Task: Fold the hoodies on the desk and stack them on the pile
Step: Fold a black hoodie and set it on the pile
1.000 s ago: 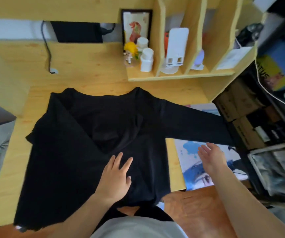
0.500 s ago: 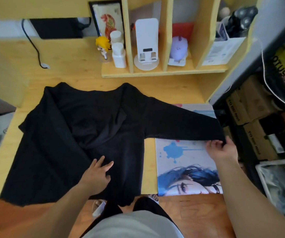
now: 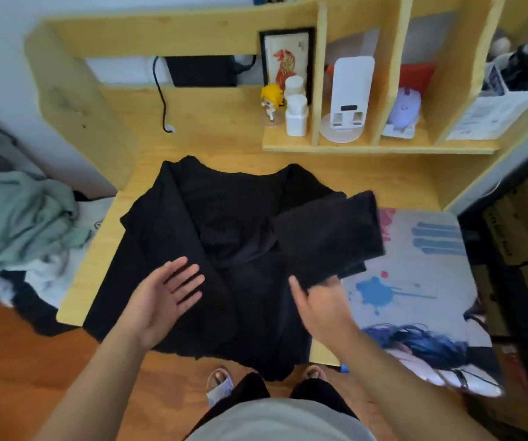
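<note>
Pale yellow wood made up the counter [image 3: 218,135], which had a shelf unit of upright dividers [image 3: 393,74] along its back right part. On that shelf stood a small yellow-haired figurine [image 3: 271,101], two white plastic bottles [image 3: 296,111], a black-framed picture [image 3: 286,63], a white stand-mounted device [image 3: 350,100] and a lilac computer mouse [image 3: 405,106]. A black cable [image 3: 161,100] hung down onto the counter near the back wall. The black fabric hoodie [image 3: 224,237] lay spread across the middle of the counter, its hem hanging over the near edge. Its right sleeve [image 3: 329,237] was lifted and folded inward over the body, blurred. The right hand [image 3: 323,303] pinched the end of that sleeve, thumb on the near side and fingers hidden under the cloth. The left hand [image 3: 164,300] hovered palm up over the hoodie's left side, its fingers straight and spread, holding nothing. To the right of the hoodie lay a printed desk mat with blue splashes and a blue-haired drawn figure [image 3: 415,291]. Off the counter's left edge sat a heap of pale green and white clothes [image 3: 21,224], above a brown wooden floor [image 3: 17,361].
</note>
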Demonstrator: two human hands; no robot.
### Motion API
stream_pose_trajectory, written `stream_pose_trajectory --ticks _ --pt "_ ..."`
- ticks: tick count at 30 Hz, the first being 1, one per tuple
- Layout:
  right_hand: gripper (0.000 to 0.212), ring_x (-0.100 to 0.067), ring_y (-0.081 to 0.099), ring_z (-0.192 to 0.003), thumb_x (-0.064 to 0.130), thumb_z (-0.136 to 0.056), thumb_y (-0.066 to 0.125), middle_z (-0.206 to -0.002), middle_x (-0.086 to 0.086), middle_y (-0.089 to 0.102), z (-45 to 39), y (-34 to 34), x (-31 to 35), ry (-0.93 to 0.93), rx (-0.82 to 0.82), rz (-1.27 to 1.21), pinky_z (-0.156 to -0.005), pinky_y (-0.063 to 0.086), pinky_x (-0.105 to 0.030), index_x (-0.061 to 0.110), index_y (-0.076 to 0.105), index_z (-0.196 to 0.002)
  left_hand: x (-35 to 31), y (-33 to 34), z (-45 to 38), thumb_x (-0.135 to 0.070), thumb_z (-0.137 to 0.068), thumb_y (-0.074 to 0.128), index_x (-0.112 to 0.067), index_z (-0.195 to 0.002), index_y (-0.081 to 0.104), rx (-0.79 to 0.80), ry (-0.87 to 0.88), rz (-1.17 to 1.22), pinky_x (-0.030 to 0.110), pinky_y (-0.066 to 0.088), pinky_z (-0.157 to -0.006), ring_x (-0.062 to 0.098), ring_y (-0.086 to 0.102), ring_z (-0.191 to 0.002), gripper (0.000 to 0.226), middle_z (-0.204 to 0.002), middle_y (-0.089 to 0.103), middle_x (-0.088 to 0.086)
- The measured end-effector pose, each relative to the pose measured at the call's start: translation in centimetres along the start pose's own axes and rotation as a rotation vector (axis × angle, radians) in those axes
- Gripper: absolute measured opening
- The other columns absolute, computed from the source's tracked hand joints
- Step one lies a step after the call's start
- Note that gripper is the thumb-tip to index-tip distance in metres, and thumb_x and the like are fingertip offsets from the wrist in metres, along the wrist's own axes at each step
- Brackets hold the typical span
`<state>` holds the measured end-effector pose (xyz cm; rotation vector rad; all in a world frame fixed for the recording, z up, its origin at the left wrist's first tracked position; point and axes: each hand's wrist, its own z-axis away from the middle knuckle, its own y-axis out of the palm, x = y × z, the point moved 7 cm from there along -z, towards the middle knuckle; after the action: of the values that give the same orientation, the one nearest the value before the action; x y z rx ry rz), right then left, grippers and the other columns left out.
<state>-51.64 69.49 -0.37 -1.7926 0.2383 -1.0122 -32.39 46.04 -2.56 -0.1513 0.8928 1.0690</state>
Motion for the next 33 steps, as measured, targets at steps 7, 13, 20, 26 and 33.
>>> stream_pose_trajectory --ticks 7,13,20,26,33 --pt "0.056 -0.023 0.035 -0.143 0.022 -0.096 0.054 -0.155 0.000 0.040 4.5 11.6 0.3 -0.052 0.398 0.058 -0.122 0.029 -0.042 0.025 0.043 -0.151 3.9 -10.5 -2.4 -0.056 -0.101 0.050 -0.020 -0.152 0.040 -0.202 -0.262 -0.141 0.058 0.038 -0.114 0.040 0.041 -0.141 0.064 -0.145 0.053 0.013" --pt "0.053 -0.036 0.040 -0.133 0.014 -0.094 0.058 -0.150 -0.012 0.043 -3.1 7.2 -3.7 0.237 0.254 0.221 -0.112 0.039 -0.046 0.012 0.050 -0.146 4.7 -10.5 -5.5 -0.045 -0.091 0.073 -0.017 -0.114 0.065 -0.236 -0.119 -0.641 0.037 0.054 -0.079 0.023 0.067 -0.088 0.037 -0.109 0.072 0.012" --pt "0.067 -0.036 0.020 -0.149 0.030 -0.100 0.050 -0.167 -0.009 0.013 -5.6 7.6 -5.6 0.558 0.368 0.222 -0.120 0.028 -0.048 0.024 0.019 -0.160 1.4 -5.7 -3.5 -0.027 -0.088 0.069 -0.011 -0.081 0.064 0.008 0.110 -0.908 0.034 0.042 -0.070 0.019 0.062 -0.075 0.018 -0.076 0.065 0.000" --pt "0.066 -0.039 0.017 -0.149 0.047 -0.104 0.041 -0.166 -0.010 0.013 -4.6 6.9 -6.0 0.622 0.285 0.168 -0.118 0.025 -0.053 0.027 0.015 -0.161 -5.5 -7.3 0.9 -0.004 -0.098 0.057 -0.018 -0.095 0.072 -0.045 0.193 -0.515 0.032 0.052 -0.076 0.021 0.072 -0.090 0.020 -0.094 0.076 0.002" --pt "0.069 -0.040 0.019 -0.148 0.035 -0.102 0.048 -0.165 -0.010 0.015 -5.1 8.6 -6.5 0.655 0.525 0.262 -0.118 0.029 -0.051 0.025 0.015 -0.161 0.6 -14.8 -5.3 -0.026 -0.102 0.056 -0.012 -0.116 0.058 -0.135 -0.311 -1.008 0.033 0.052 -0.068 0.028 0.072 -0.088 0.020 -0.109 0.066 0.009"
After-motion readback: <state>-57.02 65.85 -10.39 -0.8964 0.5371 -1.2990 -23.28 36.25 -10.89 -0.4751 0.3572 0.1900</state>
